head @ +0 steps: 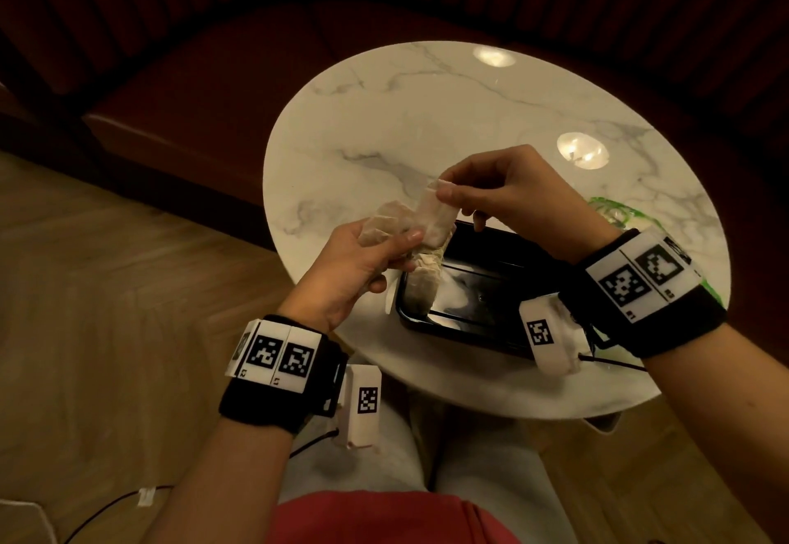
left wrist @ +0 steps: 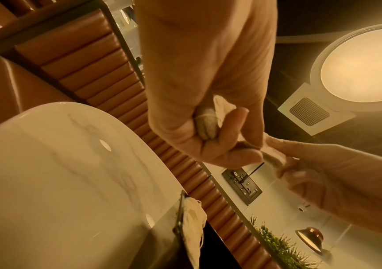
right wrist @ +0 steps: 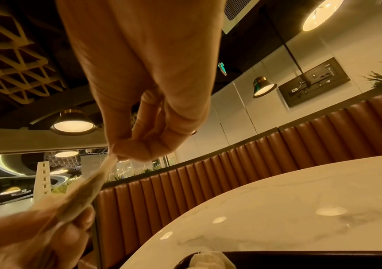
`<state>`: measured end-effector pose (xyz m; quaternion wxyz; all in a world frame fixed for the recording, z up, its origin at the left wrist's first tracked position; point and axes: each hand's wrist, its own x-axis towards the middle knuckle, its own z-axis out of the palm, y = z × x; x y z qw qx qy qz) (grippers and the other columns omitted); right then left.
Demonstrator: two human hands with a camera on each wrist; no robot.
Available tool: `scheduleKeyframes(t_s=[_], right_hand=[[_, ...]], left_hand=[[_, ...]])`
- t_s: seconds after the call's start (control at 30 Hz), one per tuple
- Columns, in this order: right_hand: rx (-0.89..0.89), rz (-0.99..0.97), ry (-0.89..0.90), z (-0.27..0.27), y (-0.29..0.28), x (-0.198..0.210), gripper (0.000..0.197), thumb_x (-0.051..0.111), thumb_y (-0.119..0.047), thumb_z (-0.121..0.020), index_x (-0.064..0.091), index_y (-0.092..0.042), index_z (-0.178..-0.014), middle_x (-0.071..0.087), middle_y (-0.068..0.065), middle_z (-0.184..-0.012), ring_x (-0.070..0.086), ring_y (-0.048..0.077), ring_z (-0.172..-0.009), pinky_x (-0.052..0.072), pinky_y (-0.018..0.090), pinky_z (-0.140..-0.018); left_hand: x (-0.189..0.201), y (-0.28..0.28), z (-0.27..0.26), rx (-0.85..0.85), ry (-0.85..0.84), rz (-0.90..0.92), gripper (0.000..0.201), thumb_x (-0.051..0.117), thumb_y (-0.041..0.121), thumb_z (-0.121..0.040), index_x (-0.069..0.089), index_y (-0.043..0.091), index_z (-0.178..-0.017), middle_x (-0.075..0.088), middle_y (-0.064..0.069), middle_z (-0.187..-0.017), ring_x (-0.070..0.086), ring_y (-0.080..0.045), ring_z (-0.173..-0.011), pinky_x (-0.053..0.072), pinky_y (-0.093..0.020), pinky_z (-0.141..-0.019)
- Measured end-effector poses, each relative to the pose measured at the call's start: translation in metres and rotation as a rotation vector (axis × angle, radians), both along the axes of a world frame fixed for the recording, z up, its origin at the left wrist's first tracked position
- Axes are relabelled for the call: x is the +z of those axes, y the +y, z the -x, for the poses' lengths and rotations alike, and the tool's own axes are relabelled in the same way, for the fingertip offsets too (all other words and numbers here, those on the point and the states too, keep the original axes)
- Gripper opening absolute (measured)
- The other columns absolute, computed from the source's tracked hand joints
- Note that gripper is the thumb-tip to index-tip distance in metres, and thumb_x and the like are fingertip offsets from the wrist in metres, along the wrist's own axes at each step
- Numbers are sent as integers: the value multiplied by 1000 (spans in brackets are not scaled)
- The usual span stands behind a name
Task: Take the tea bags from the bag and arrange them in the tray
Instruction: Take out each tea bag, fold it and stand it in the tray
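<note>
Above the left end of the black tray [head: 491, 325], my left hand [head: 397, 255] grips a bunch of pale tea bags [head: 384, 221]. My right hand [head: 446, 186] pinches the top edge of one tea bag [head: 433, 219] that stands up from the bunch. Several tea bags [head: 422, 283] lie in the tray's left end. In the left wrist view the fingers curl round the bunched tea bags [left wrist: 206, 125], and the right hand [left wrist: 300, 167] pinches the single tea bag [left wrist: 273, 156]. In the right wrist view that tea bag [right wrist: 93, 183] stretches from my right hand [right wrist: 121, 154] down to the left hand [right wrist: 35, 236].
The tray sits near the front of a round marble table [head: 427, 116]. A clear bag with green print [head: 610, 210] lies on the table behind my right wrist. A dark padded bench [head: 213, 86] curves round the far side. Wooden floor lies to the left.
</note>
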<state>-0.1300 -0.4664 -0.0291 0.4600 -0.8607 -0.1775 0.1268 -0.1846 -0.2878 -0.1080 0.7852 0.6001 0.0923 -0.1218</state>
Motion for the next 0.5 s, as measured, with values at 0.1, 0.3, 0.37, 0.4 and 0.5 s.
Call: scheduleKeyframes(t_s=[0.1,0.3,0.37,0.4,0.5], right_hand=[[-62,-47,-25,-1,-3,5,17,66,-18,-91,73,-6,-102,71,10,-86,56,6,-65,53,22,-59],[-81,-120,-24,-3,-10,17,14,66,-18,-90,72,-13,-101,72,13,-92,56,10,-68,53,26,-61],[-75,-140,-18,-1,-10,18,15,66,-19,-90,72,-12,-102,72,12,-91,56,8,-66,53,24,-61],[-70,-147,-11,-1,-9,19,15,66,-19,-90,72,-12,-102,72,11,-91,56,7,-65,53,23,-61],[-31,-158,32,1,-6,19,17,66,-18,-90,72,-10,-103,71,8,-89,55,7,-66,51,23,-62]], left_hand=[[-5,3,0,8,15,-34,5,67,12,-88,67,10,-93,67,5,-72,55,-6,-57,28,-15,-42],[-20,19,-2,133,68,-265,1,66,16,-92,67,16,-93,62,1,-76,51,-5,-57,34,-14,-42],[-21,24,-4,180,54,-341,5,64,15,-93,65,17,-89,61,1,-76,51,-5,-56,36,-15,-43],[-21,27,-5,203,38,-368,7,64,16,-94,64,18,-87,61,1,-76,51,-5,-57,36,-16,-43],[-8,30,-8,247,-26,-365,11,66,26,-92,66,17,-87,64,-2,-81,50,-7,-61,38,-19,-47]])
